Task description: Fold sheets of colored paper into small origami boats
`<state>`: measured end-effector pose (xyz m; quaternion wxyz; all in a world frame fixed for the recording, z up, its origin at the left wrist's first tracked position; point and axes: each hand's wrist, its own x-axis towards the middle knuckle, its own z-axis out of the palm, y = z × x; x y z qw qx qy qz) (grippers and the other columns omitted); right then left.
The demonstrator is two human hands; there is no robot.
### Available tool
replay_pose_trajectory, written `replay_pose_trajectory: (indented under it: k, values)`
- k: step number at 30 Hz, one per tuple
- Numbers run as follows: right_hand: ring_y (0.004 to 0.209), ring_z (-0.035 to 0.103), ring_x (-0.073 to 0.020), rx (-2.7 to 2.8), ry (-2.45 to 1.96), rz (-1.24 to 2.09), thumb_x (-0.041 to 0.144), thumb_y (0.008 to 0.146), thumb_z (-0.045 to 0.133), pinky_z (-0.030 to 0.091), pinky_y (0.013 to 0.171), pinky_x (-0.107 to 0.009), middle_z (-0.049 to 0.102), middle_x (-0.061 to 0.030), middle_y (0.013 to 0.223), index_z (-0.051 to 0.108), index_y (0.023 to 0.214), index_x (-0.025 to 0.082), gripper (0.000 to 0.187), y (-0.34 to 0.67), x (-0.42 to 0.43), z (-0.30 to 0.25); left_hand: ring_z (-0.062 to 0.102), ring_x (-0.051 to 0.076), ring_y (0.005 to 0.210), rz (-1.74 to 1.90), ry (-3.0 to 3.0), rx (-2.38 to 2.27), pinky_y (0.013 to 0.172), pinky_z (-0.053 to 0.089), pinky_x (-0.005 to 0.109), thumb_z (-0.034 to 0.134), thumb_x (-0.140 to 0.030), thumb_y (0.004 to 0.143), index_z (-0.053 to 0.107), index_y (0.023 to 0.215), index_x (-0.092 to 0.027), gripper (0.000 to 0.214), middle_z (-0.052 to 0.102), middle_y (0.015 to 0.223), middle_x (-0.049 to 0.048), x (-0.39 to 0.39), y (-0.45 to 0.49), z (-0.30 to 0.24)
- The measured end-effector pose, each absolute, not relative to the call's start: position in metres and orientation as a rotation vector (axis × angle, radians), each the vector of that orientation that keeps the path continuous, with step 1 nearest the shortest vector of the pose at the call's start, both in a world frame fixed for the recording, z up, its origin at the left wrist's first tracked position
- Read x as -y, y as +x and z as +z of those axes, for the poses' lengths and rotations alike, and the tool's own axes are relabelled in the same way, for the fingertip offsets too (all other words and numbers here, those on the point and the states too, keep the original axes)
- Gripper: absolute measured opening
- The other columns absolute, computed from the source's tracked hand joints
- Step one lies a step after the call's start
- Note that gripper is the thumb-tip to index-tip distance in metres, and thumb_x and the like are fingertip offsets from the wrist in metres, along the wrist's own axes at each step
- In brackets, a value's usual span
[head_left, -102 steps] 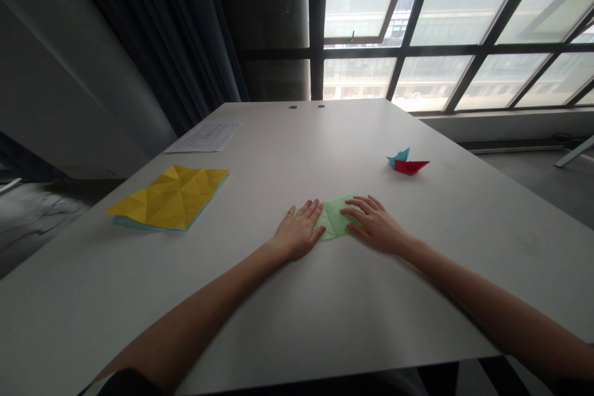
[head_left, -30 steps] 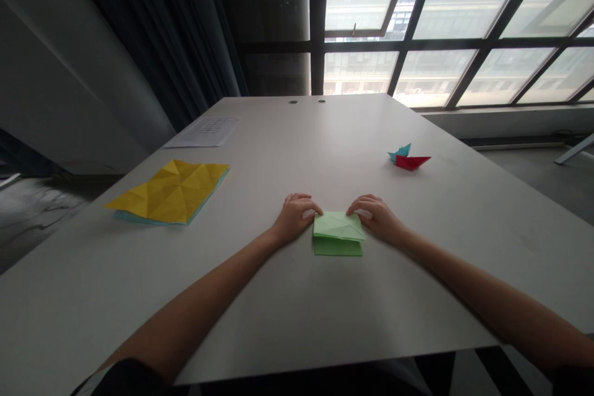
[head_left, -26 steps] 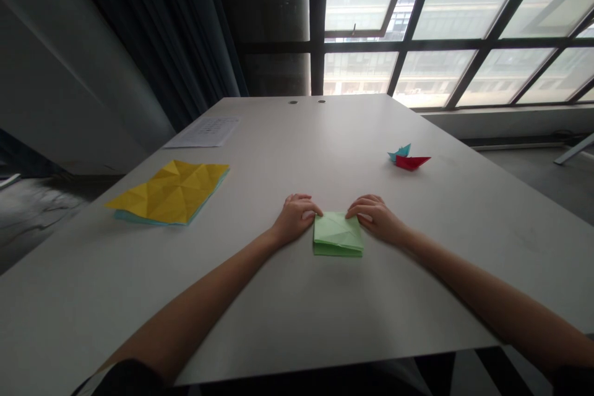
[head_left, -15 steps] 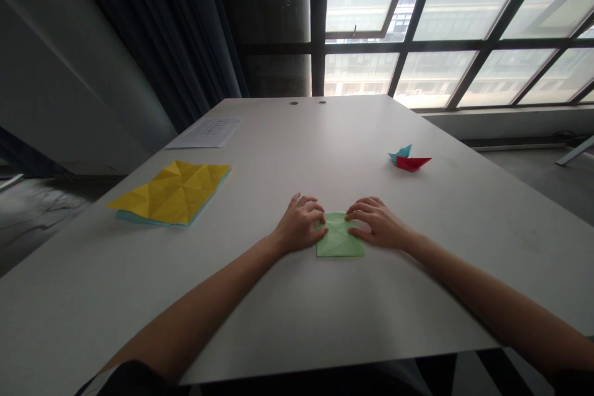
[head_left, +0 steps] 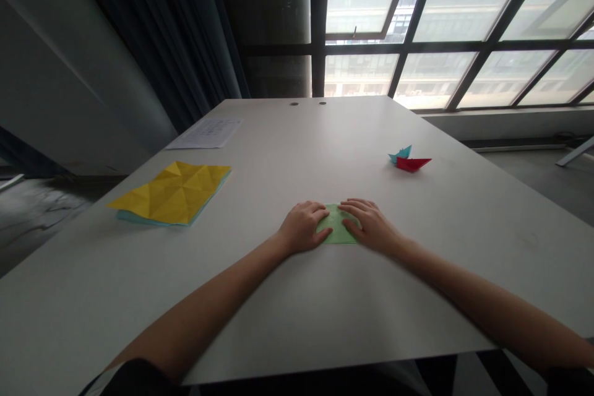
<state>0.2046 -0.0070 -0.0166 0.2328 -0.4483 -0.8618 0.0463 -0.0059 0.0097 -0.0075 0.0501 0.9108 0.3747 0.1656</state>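
Note:
A folded piece of light green paper [head_left: 335,227] lies flat on the white table [head_left: 297,303] in front of me. My left hand [head_left: 305,226] rests over its left side, fingers stretched forward and thumb pointing inward. Over the right side lies my right hand [head_left: 370,223], its fingers extended across the paper and its thumb apart from them. Both hands press lightly or lie on the sheet; parts of its side edges are hidden beneath them.
Creased yellow paper [head_left: 179,192] lies on light blue paper [head_left: 153,220] at the left. Farther back is a printed sheet [head_left: 206,133]. To the right sit a red paper boat [head_left: 413,164] and a blue paper boat [head_left: 401,153], close together.
The green paper's near edge has shifted away from me, and less of the sheet shows. My fingers, bent at its sides before, now lie flatter, the right hand reaching further over it.

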Motion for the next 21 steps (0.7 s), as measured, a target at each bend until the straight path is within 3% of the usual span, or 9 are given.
replay_pose_trajectory:
  k: [4, 11, 21]
  values:
    - [0.123, 0.038, -0.0222, 2.497, -1.234, 0.217, 0.035, 0.086, 0.039, 0.026, 0.101, -0.046, 0.045, -0.0105, 0.131, 0.040, 0.129, 0.017, 0.046, 0.201, 0.011, -0.016, 0.043, 0.024, 0.112, 0.372, 2.809, -1.179, 0.095, 0.032, 0.038, 0.043, -0.045, 0.080, 0.047, 0.119, -0.016, 0.049, 0.050, 0.122, 0.0106, -0.009, -0.004, -0.008]
    - [0.129, 0.026, -0.0232, 2.609, -1.371, 0.266, 0.045, 0.088, 0.028, 0.017, 0.104, -0.051, 0.029, -0.0096, 0.141, 0.024, 0.137, 0.018, 0.056, 0.205, 0.010, -0.016, 0.015, 0.021, 0.133, 0.021, 2.827, -1.170, 0.104, 0.014, 0.046, 0.016, -0.051, 0.087, 0.011, 0.139, -0.015, 0.063, 0.017, 0.145, 0.0095, -0.013, -0.005, -0.015]
    - [0.132, 0.017, -0.0242, 2.725, -1.401, 0.286, 0.056, 0.086, 0.016, 0.008, 0.104, -0.056, 0.013, -0.0084, 0.145, 0.009, 0.140, 0.019, 0.066, 0.211, 0.009, -0.017, 0.010, 0.026, 0.134, -0.096, 2.758, -1.208, 0.102, 0.010, 0.054, 0.015, -0.061, 0.082, 0.007, 0.140, -0.016, 0.074, 0.011, 0.146, 0.0108, -0.014, -0.005, -0.008]
